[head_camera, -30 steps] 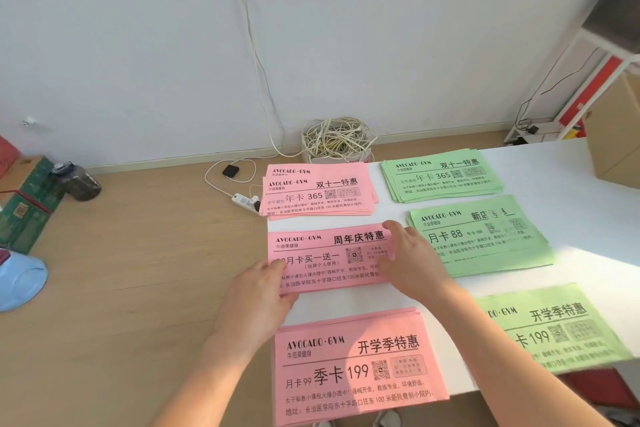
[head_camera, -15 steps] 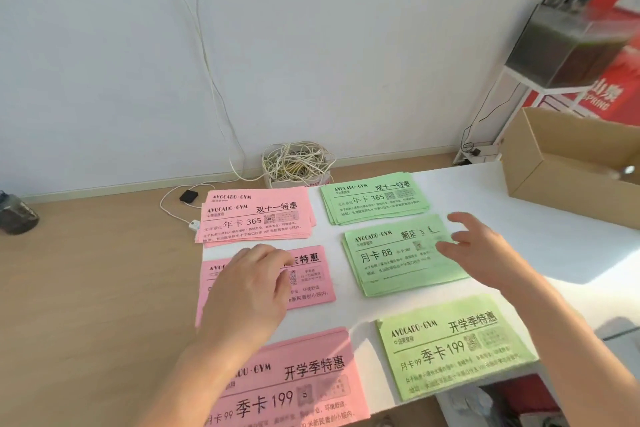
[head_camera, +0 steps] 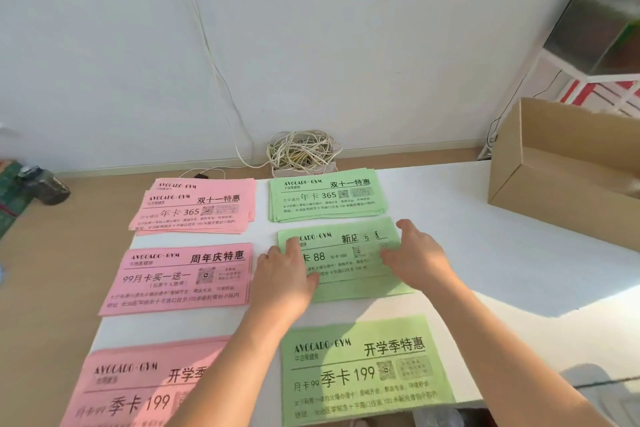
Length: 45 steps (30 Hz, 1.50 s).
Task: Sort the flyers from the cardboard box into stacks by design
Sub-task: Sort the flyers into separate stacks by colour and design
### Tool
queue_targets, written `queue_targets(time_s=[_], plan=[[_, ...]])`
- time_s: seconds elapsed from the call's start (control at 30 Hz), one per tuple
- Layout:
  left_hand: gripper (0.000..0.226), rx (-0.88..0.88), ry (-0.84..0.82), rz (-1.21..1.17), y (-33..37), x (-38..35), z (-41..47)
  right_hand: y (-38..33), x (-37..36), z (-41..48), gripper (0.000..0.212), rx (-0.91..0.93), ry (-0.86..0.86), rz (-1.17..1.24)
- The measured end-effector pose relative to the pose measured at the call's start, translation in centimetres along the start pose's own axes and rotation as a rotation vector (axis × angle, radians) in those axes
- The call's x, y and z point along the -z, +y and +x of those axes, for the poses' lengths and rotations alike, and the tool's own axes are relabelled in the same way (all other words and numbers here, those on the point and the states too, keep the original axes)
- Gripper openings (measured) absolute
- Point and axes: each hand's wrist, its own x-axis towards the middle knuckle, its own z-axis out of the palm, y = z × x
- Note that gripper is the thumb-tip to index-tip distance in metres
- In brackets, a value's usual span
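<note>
Nearest, at 7 o'clock, the near pink stack (head_camera: 138, 388) is noted on the worktop (head_camera: 502, 253), partly covered by the left forearm. Just beside it, at 5 o'clock, the near green stack (head_camera: 363, 374) is laid; the same "199" heading is printed on both.

At the centre, the middle green stack (head_camera: 349, 288) is attended by both hands. The left hand (head_camera: 284, 281) is laid on its left edge with fingers spread and fairly straight. The right hand (head_camera: 419, 260) is rested on its right part, fingers relaxed and apart, thumb raised. Nothing is clasped by either. The lower sheets are seen fanned out, so squaring-up is judged to be the step in hand. At 9 o'clock the middle pink stack (head_camera: 180, 277) lies untouched.

Farther off, the far pink stack (head_camera: 201, 208) at 11 o'clock is loosely fanned; the far green stack (head_camera: 325, 196) at 12 o'clock is tidier.

At 2 o'clock, well apart from the stacks, the cardboard box (head_camera: 554, 177) is stood open. Its contents cannot be made out.

Six stacks by design are formed; sorting is judged well advanced. Whether flyers are left in the box cannot be told.
</note>
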Motion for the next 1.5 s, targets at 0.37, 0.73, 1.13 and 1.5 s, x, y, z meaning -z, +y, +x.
queue_targets(time_s=[0.37, 0.73, 1.13, 1.5], plan=[[0.057, 0.294, 0.069, -0.523, 3.2, 0.5, 1.4, 0.8, 0.0, 0.9, 0.046, 0.042, -0.038, -0.106], [0.044, 0.032, -0.089, -1.194, 2.9, 2.1, 1.8, 1.8, -0.8, 1.3, 0.081, 0.084, -0.069, 0.043], [0.047, -0.018, 0.296, -1.237, -0.8, 1.9, 0.9, 2.7, 0.5, 0.8, 0.078, 0.508, 0.237, 0.637], [0.075, -0.248, 0.448, -0.585, -1.0, -0.2, 1.0, 4.4, -3.1, 1.9, 0.072, 0.74, 0.459, 0.379]])
